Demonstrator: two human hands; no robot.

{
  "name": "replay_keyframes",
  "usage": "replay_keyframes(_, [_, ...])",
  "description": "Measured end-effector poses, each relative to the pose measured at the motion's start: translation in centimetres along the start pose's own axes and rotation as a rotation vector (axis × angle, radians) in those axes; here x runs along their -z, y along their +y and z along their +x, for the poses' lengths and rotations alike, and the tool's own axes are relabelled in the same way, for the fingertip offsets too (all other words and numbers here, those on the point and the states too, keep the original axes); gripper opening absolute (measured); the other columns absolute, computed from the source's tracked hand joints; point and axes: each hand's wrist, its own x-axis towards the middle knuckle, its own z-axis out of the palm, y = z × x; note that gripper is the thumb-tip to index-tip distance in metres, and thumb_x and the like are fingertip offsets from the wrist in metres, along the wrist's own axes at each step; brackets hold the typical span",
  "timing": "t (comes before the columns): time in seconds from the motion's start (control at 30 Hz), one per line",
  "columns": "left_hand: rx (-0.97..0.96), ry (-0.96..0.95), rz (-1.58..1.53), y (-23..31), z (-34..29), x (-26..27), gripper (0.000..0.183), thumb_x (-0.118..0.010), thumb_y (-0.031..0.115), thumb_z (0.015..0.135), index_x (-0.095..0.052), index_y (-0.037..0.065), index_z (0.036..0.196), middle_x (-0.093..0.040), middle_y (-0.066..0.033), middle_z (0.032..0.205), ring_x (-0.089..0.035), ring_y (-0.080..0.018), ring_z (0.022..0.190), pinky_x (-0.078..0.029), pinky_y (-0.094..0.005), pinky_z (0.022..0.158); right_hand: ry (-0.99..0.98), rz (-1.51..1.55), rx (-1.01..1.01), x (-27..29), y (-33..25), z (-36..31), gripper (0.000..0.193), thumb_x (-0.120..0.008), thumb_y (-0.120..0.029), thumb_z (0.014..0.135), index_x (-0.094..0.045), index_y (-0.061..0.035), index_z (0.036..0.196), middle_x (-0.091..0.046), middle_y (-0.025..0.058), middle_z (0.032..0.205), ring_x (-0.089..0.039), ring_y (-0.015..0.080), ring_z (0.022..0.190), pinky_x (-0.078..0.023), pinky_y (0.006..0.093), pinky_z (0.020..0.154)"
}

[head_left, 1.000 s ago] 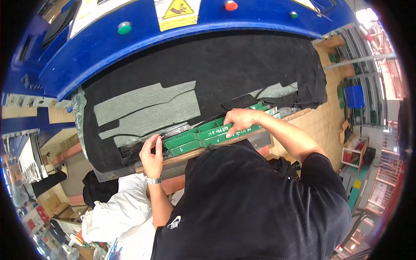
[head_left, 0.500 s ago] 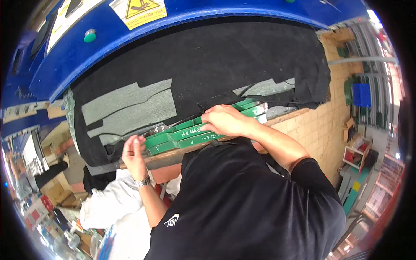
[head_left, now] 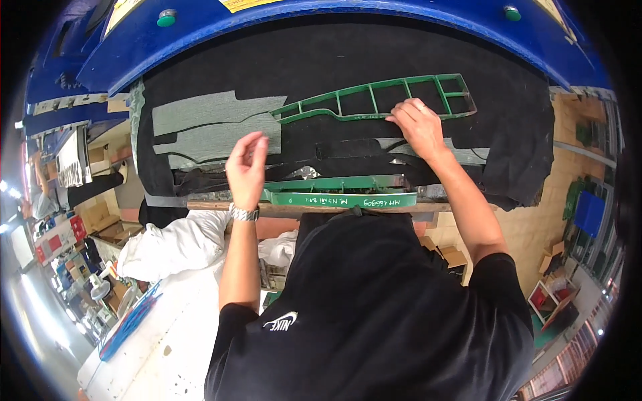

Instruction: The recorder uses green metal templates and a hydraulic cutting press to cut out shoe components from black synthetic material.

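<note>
Green ladder-like frame (head_left: 373,99) lies flat on the black sheet (head_left: 321,50), narrow end left, wide end right. Right hand (head_left: 418,127) is at its near wall, right of mid-length; left hand (head_left: 246,172) is apart from it, nearer the body, below the narrow end and over the edge of the pale grey-green material (head_left: 200,117). Right forearm angles in from lower right, fingers bent down to the wall; can't tell if they pinch it or only rest there. Left forearm runs nearly straight up, fingers loosely spread, nothing in them. Second green frame (head_left: 334,199) sits at the near edge, by the wooden strip (head_left: 435,208). Versus half a second ago: right hand was on the green pieces at that edge, now farther in; left hand has left their left end.
</note>
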Motion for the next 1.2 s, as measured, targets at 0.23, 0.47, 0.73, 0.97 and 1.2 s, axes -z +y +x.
replay_keyframes(0.23, [-0.446, -0.054, 0.684, -0.8, 3.4, -3.5, 0.07, -0.086, 0.019, 0.074, -0.055, 0.005, 0.136, -0.056, -0.0176, 0.135, -0.048, -0.0382, 0.129, -0.04, -0.046, 0.11, 0.129, -0.012, -0.284, 3.2, -1.2, -3.7, 0.028, -0.076, -0.011, 0.084, -0.069, -0.0075, 0.11, -0.066, 0.0079, 0.115, -0.062, 0.0267, 0.113, -0.046, 0.0425, 0.098])
replay_keyframes(0.47, [-0.549, -0.134, 0.741, -1.2, 7.4, -2.4, 0.042, -0.086, 0.018, 0.075, -0.069, 0.009, 0.112, -0.07, -0.0066, 0.117, -0.053, -0.0332, 0.129, -0.044, -0.0464, 0.103, 0.163, 0.808, -1.121, 4.9, -0.7, -8.8, 0.053, -0.07, -0.019, 0.096, -0.047, -0.0025, 0.141, -0.071, 0.0097, 0.099, -0.068, 0.0174, 0.085, -0.053, 0.0275, 0.074])
replay_keyframes(0.73, [-1.166, -0.226, 0.772, 17.9, 1.3, -2.2, 0.037, -0.085, 0.01, 0.064, -0.073, 0.016, 0.099, -0.073, 0.0028, 0.103, -0.056, -0.0293, 0.129, -0.028, -0.0614, 0.114, 0.341, 1.657, -1.39, 8.8, -2.5, -4.1, 0.095, -0.05, -0.072, 0.093, -0.029, 0.0031, 0.147, -0.059, 0.0254, 0.125, -0.068, 0.0332, 0.1, -0.058, 0.0437, 0.082])
replay_keyframes(0.97, [-1.365, -0.107, 0.626, 14.1, -1.7, -3.0, 0.02, -0.079, 0.02, 0.076, -0.076, 0.023, 0.096, -0.073, 0.0083, 0.111, -0.054, -0.0303, 0.128, -0.025, -0.0689, 0.113, 0.89, 1.698, -1.231, 9.5, -1.2, -4.5, 0.075, -0.068, -0.054, 0.09, -0.045, 0.0025, 0.133, -0.056, 0.0188, 0.125, -0.058, 0.0311, 0.114, -0.048, 0.0503, 0.103])
replay_keyframes(1.2, [-0.676, -0.157, 0.602, 5.5, -1.7, 0.4, 0.037, -0.079, 0.02, 0.082, -0.069, 0.012, 0.117, -0.065, -0.0064, 0.124, -0.049, -0.0365, 0.131, -0.038, -0.0507, 0.11, 0.48, 0.843, -0.447, 19.4, 0.3, 0.6, 0.106, -0.081, -0.031, 0.079, -0.017, -0.0024, 0.158, -0.053, 0.0218, 0.134, -0.056, 0.0367, 0.123, -0.05, 0.0549, 0.102])
